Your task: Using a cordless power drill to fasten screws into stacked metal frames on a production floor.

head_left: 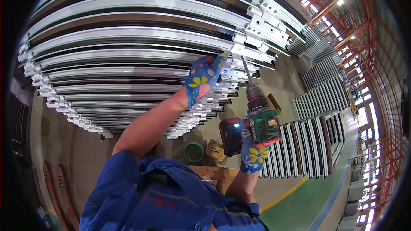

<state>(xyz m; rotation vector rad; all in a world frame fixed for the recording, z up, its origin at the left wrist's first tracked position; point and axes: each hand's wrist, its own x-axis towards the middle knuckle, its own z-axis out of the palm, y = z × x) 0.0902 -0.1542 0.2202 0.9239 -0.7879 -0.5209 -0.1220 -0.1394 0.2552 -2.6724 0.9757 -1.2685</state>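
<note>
My right hand [252,149], in a blue flowered glove, is wrapped round the handle of a green and black cordless drill [262,124]. The drill's long bit [246,68] points up and away, its tip at a white hinge [240,50] on the end of a white metal frame profile [171,33]. Close to the left of that hinge is my left hand [202,77], in a matching glove. Its fingers are drawn together with the yellow fingertip at the profile; anything pinched there is too small or hidden to make out. A lamp glows on the drill's base.
Many white and dark profiles with hinges lie stacked before me. More frame stacks [299,145] stand to the right. Below are a green round tub [194,152] and a cardboard box [215,149]. Brown forked bars [55,188] lie at the lower left.
</note>
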